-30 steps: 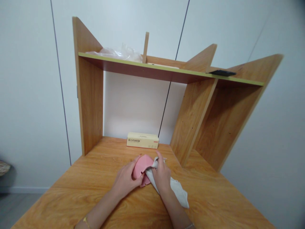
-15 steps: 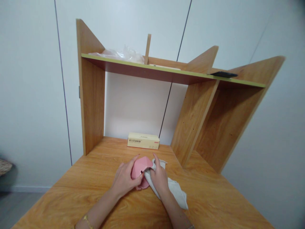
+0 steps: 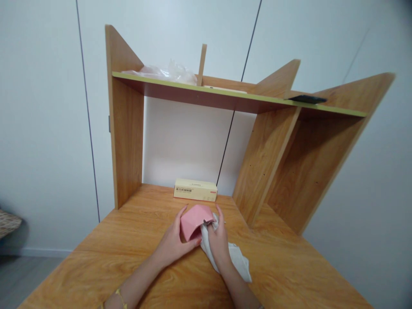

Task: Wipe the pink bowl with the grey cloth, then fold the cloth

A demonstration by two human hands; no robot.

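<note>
A pink faceted container (image 3: 197,218), hollow with an opening toward me, is tilted above the desk in front of me. My left hand (image 3: 174,240) wraps its left side, fingers behind and thumb at the lower edge. At its right edge, my right hand (image 3: 218,238) grips a pale grey cloth (image 3: 238,261) and presses part of it to the rim. The rest of the cloth trails over the desk beside my right wrist. My right fingertips are partly hidden by the cloth and the container.
Behind the container, a long cream box (image 3: 195,190) with printed lettering stands on the wooden desk (image 3: 128,240). A wooden shelf unit (image 3: 206,93) rises at the back, carrying a clear plastic bag (image 3: 170,74) and a flat dark object (image 3: 308,99).
The pink container has been turned and raised slightly, so its hollow shows more. My left thumb has shifted to its lower edge. The cloth has moved with my right hand along the rim.
</note>
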